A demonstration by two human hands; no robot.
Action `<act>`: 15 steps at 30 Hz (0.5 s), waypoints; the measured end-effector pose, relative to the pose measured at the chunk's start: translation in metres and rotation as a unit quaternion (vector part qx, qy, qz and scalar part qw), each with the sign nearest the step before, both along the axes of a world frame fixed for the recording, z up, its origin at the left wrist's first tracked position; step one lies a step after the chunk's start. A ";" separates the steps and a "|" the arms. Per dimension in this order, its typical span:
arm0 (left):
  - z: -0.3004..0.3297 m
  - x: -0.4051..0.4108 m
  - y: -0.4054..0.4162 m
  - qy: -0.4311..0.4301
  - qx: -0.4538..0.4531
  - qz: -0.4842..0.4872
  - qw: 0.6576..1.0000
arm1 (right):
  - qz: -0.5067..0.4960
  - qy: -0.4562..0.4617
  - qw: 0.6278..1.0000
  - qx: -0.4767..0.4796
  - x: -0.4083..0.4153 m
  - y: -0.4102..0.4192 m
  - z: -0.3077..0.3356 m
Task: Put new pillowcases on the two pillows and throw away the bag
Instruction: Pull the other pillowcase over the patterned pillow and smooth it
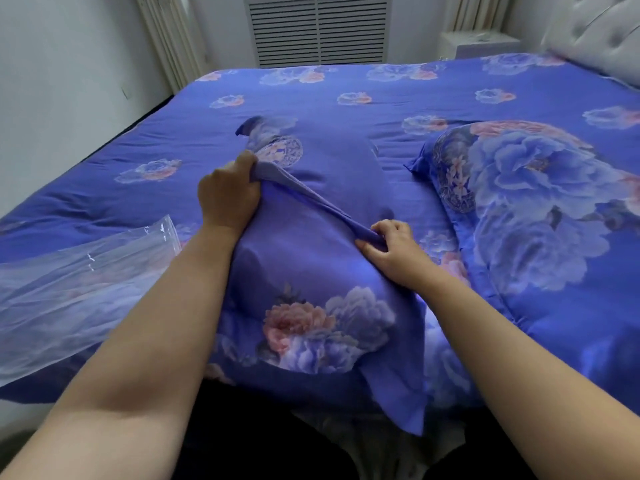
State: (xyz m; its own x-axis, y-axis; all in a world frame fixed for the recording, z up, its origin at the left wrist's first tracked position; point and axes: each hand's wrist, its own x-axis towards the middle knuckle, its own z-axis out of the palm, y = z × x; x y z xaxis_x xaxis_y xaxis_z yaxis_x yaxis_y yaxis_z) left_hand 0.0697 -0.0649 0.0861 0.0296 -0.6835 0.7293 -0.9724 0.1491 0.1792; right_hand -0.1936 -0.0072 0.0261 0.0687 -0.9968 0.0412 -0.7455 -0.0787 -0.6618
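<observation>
So both hands are on the near pillow, which lies on the bed right at the front edge, already inside its blue flowered pillowcase. The left hand has its fingers curled tight round a bunched fold of the case's flap, up at the far left end of it. The right hand pinches the other end of that same flap between thumb and fingertips, lower and to the right. Between the 2 hands the flap runs as a taut diagonal ridge across the top of the pillow.

A loose hem of the case hangs off the front edge of the bed at bottom centre-right.

The 2nd pillow lies to the right, just beside the first, in a matching case with a big peony print. Looks fully covered from here, though its right side runs out of view.

The bag is clear plastic, lying flat and crinkled on the bed to the left, next to the left forearm, apart from the pillows.

Further back: a white tufted headboard at top right, a slatted vent on the far wall, and pale curtains left of it.
</observation>
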 end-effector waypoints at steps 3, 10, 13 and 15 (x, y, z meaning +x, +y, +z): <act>-0.006 0.007 0.016 0.033 -0.089 -0.035 0.995 | -0.024 -0.063 0.994 -0.083 0.005 0.001 0.009; -0.016 0.020 0.024 0.041 0.354 0.062 0.932 | -0.046 0.013 0.998 -0.033 0.019 -0.018 0.028; -0.009 -0.019 0.048 -0.044 0.206 0.024 0.977 | -0.042 -0.051 0.998 -0.013 0.010 -0.017 0.026; -0.017 -0.066 0.079 -0.024 0.119 -0.133 0.984 | -0.055 -0.132 0.989 -0.024 0.003 -0.005 0.017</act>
State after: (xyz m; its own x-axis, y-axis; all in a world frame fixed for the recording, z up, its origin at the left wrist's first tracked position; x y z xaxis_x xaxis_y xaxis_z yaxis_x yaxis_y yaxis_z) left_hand 0.0041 0.0139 0.0695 -0.2049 -0.8133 0.5446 -0.9127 0.3597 0.1937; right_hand -0.1906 -0.0119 0.0432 -0.0596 -0.9941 0.0901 -0.5527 -0.0424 -0.8323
